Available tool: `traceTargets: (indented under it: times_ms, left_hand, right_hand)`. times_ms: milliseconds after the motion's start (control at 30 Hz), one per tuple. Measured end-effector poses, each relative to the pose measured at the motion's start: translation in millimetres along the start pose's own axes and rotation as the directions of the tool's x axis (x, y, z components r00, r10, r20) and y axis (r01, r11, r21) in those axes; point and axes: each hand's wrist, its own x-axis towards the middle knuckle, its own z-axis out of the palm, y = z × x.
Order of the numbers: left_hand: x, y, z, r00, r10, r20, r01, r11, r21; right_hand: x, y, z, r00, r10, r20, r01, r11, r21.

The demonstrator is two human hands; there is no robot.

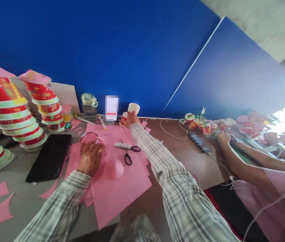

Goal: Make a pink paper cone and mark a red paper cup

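Reaching far forward, my right hand (132, 119) has its fingers closed on a white paper cup (133, 107) near the blue wall. A red and white cup (124, 117) stands just left of that hand, partly hidden by it. My left hand (90, 156) rests on pink paper sheets (124, 195), fingers loosely bent and apart, beside a ring-shaped thing with a reddish edge (89, 134). Between my arms, a small round pink paper piece (114, 169) lies on the sheets. Open black-handled scissors (129, 153) lie beyond it, with a white tube (122, 146) across them.
Stacks of red decorated cups (18, 116) stand at the left, near a black phone (49, 157). A lidded glass jar (89, 107) and a lit screen (111, 108) are at the back. At right, a co-worker's hands (224, 137) are near decorated cups and a cable (174, 137).
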Motion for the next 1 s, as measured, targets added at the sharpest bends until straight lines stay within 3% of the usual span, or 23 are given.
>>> traceTargets:
  times_ms: [167,333,467,600,733,867,1000]
  left_hand:
    - [0.9,0.2,0.5,0.999,0.034,-0.015,-0.035,0.999,-0.026]
    - [1.2,0.7,0.3,0.999,0.041,0.004,-0.041,0.997,-0.067]
    - [2.4,4.3,-2.6,1.000,0.023,-0.014,-0.025,0.986,-0.165]
    - [3.1,5.2,-3.3,0.996,-0.091,-0.027,0.080,0.956,-0.281]
    - [3.9,4.3,-1.5,0.985,-0.173,0.000,0.160,0.911,-0.380]
    - [6.4,6.8,-2.9,0.966,-0.258,0.006,0.239,0.884,-0.401]
    - [8.4,5.5,-4.0,0.899,-0.426,0.100,0.418,0.767,-0.486]
  right_hand:
    - [-2.1,1.2,3.3,1.000,-0.001,-0.014,0.001,1.000,0.024]
    - [-8.9,6.7,-12.2,0.998,-0.050,-0.046,0.053,0.995,0.083]
    - [-32.8,-6.2,-22.1,0.988,-0.132,-0.074,0.142,0.977,0.159]
    - [-79.1,-35.5,-19.2,0.960,-0.275,-0.046,0.278,0.931,0.235]
    - [-121.3,-60.1,-17.3,0.895,-0.445,0.015,0.406,0.830,0.384]
    - [-134.9,-68.3,-19.1,0.868,-0.494,0.049,0.411,0.771,0.486]
    - [-126.5,-63.4,-18.5,0.912,-0.400,0.095,0.269,0.756,0.597]
